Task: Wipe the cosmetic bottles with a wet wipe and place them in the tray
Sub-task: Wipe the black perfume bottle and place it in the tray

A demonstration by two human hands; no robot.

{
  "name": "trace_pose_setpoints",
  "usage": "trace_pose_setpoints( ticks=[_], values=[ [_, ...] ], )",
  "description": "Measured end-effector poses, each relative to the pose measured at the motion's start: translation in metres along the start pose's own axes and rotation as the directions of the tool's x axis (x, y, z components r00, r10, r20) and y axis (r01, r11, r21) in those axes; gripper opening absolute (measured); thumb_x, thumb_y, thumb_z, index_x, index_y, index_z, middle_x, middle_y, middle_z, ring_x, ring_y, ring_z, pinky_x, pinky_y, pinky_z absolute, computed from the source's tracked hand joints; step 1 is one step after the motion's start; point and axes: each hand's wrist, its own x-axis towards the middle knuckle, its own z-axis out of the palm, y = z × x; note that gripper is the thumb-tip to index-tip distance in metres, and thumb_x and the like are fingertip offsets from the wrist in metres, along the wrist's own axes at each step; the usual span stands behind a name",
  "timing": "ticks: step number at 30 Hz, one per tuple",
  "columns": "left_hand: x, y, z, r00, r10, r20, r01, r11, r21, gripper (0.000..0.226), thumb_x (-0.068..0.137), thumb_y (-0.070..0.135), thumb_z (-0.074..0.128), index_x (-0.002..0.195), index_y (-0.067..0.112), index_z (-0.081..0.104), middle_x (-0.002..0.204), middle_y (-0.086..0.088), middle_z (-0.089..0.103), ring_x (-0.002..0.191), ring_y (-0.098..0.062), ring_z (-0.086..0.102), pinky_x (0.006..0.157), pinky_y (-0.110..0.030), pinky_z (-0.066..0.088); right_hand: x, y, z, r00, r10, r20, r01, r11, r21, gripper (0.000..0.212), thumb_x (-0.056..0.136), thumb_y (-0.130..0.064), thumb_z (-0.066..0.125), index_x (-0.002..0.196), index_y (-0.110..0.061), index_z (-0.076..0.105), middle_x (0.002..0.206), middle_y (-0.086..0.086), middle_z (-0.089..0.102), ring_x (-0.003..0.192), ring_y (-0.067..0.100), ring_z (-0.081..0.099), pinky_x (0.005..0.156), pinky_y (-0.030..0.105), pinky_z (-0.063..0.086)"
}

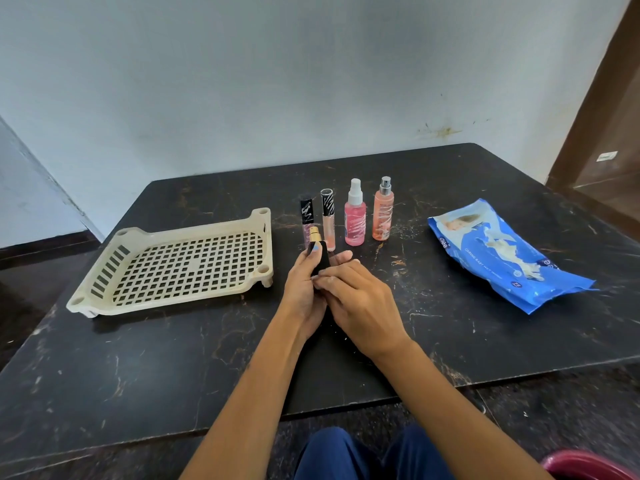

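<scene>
My left hand [304, 289] grips a small black bottle with a gold top [319, 256], held upright just above the table. My right hand [360, 299] lies against the bottle's lower part, fingers curled on it; whether a wipe is under them cannot be seen. Behind stand a black-capped lip gloss tube [307, 216], a striped-cap peach tube [328, 220], a pink spray bottle [355, 216] and an orange spray bottle [383, 213]. A cream slotted tray [180, 265] sits to the left, with nothing in it. A blue wet wipe pack [505, 254] lies to the right.
The dark marble-patterned table [173, 358] ends at a front edge near my lap. A pale wall runs behind it, and a brown door frame [602, 116] is at the far right. A red object [588, 465] shows at the bottom right corner.
</scene>
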Motion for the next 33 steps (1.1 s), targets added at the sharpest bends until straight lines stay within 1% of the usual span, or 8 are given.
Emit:
trace_pose_setpoints(
  ticks=[4, 10, 15, 17, 20, 23, 26, 33],
  values=[
    [-0.003, 0.002, 0.001, 0.999, 0.013, 0.044, -0.014, 1.0, 0.022, 0.035, 0.099, 0.028, 0.04, 0.125, 0.006, 0.045, 0.094, -0.019, 0.069, 0.088, -0.031, 0.071, 0.081, -0.04, 0.057, -0.001, -0.002, 0.001, 1.0, 0.001, -0.03, -0.002, 1.0, -0.011, 0.015, 0.081, 0.003, 0.058, 0.078, -0.003, 0.071, 0.079, 0.007, 0.068, 0.071, 0.027, 0.064, 0.055, 0.037, 0.053],
    [-0.002, 0.002, -0.001, 0.999, -0.047, 0.016, 0.047, 0.999, -0.019, 0.056, 0.099, 0.037, 0.037, 0.138, -0.004, 0.034, 0.113, -0.023, 0.063, 0.099, -0.031, 0.068, 0.071, -0.033, 0.057, 0.0, -0.003, -0.001, 0.999, -0.044, -0.032, 0.043, 0.999, -0.018, 0.013, 0.077, 0.007, 0.064, 0.079, -0.003, 0.072, 0.084, 0.006, 0.069, 0.075, 0.023, 0.065, 0.061, 0.035, 0.054],
    [-0.001, 0.001, -0.001, 0.993, -0.113, -0.039, 0.114, 0.993, 0.043, 0.065, 0.097, 0.046, 0.03, 0.126, -0.01, 0.05, 0.125, -0.027, 0.057, 0.106, -0.028, 0.063, 0.072, -0.026, 0.057, -0.001, -0.005, -0.005, 0.997, -0.075, -0.032, 0.076, 0.997, 0.029, 0.013, 0.073, 0.006, 0.061, 0.074, -0.004, 0.07, 0.078, 0.006, 0.067, 0.069, 0.023, 0.062, 0.056, 0.036, 0.052],
    [-0.003, 0.002, -0.001, 0.99, -0.132, -0.043, 0.134, 0.989, 0.066, 0.064, 0.096, 0.049, 0.031, 0.117, -0.007, 0.056, 0.115, -0.023, 0.063, 0.1, -0.026, 0.064, 0.074, -0.028, 0.056, -0.001, -0.009, -0.008, 0.997, -0.017, -0.08, 0.023, 0.996, 0.081, 0.013, 0.074, 0.005, 0.063, 0.076, -0.006, 0.071, 0.079, 0.003, 0.068, 0.07, 0.02, 0.063, 0.059, 0.033, 0.052],
    [0.001, 0.002, -0.002, 0.998, -0.046, -0.05, 0.043, 0.998, -0.048, 0.055, 0.097, 0.038, 0.038, 0.13, -0.006, 0.042, 0.095, -0.017, 0.068, 0.083, -0.023, 0.067, 0.076, -0.032, 0.055, 0.004, -0.007, -0.014, 0.963, 0.142, -0.23, -0.12, 0.987, 0.107, 0.011, 0.076, 0.001, 0.074, 0.081, -0.008, 0.073, 0.081, -0.001, 0.07, 0.073, 0.014, 0.061, 0.067, 0.022, 0.052],
    [0.003, 0.002, -0.001, 0.996, 0.018, -0.086, -0.025, 0.997, -0.074, 0.035, 0.099, 0.027, 0.039, 0.116, -0.001, 0.048, 0.079, -0.011, 0.059, 0.06, -0.015, 0.06, 0.057, -0.024, 0.052, 0.006, 0.002, -0.017, 0.893, 0.345, -0.29, -0.298, 0.935, 0.194, 0.008, 0.08, -0.009, 0.074, 0.088, -0.011, 0.074, 0.089, -0.008, 0.068, 0.079, 0.011, 0.062, 0.071, 0.025, 0.053],
    [0.002, 0.0, 0.0, 0.994, 0.042, -0.098, -0.043, 0.999, -0.007, 0.031, 0.098, 0.028, 0.04, 0.115, 0.003, 0.05, 0.075, -0.006, 0.05, 0.058, -0.012, 0.047, 0.049, -0.02, 0.043, 0.008, 0.008, -0.014, 0.826, 0.508, -0.243, -0.428, 0.847, 0.315, 0.014, 0.084, -0.005, 0.072, 0.096, -0.011, 0.074, 0.091, -0.003, 0.067, 0.079, 0.008, 0.063, 0.067, 0.027, 0.055],
    [-0.001, -0.002, 0.004, 0.994, 0.082, -0.071, -0.076, 0.994, 0.078, 0.036, 0.1, 0.029, 0.034, 0.117, 0.007, 0.058, 0.087, -0.006, 0.062, 0.072, -0.013, 0.054, 0.064, -0.024, 0.04, 0.02, 0.004, -0.002, 0.876, 0.454, -0.164, -0.399, 0.872, 0.284, 0.029, 0.088, 0.006, 0.061, 0.111, -0.01, 0.07, 0.102, -0.004, 0.064, 0.094, 0.005, 0.061, 0.082, 0.015, 0.05]
  ],
)
